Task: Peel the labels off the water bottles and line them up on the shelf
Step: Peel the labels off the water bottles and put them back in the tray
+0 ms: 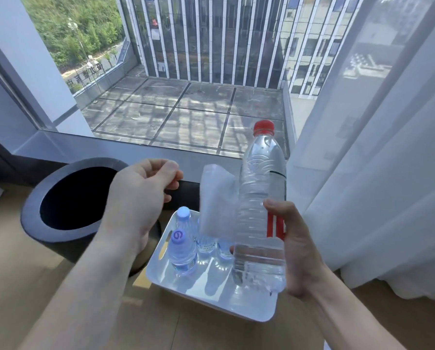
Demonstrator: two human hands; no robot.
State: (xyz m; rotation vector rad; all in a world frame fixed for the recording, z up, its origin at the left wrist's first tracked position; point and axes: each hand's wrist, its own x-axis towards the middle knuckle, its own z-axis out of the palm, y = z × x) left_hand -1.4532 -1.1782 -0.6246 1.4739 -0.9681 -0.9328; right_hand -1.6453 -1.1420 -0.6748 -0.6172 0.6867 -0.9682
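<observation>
My right hand (297, 246) grips a clear water bottle (262, 198) with a red cap, held upright over the tray. Its label (217, 200) hangs half peeled off the left side, white inner face showing, while a red strip of it stays under my fingers. My left hand (140, 190) hovers to the left of the loose label, fingers loosely curled with nothing in them. Below, a white tray (211, 296) on the floor holds several small bottles with pale blue caps (182, 248), labels on.
A round dark bin (34, 223) with an open top stands at the left, beside the tray. A low window ledge (161, 157) runs along the glass ahead. A sheer white curtain (378, 173) hangs at the right. The floor is wood.
</observation>
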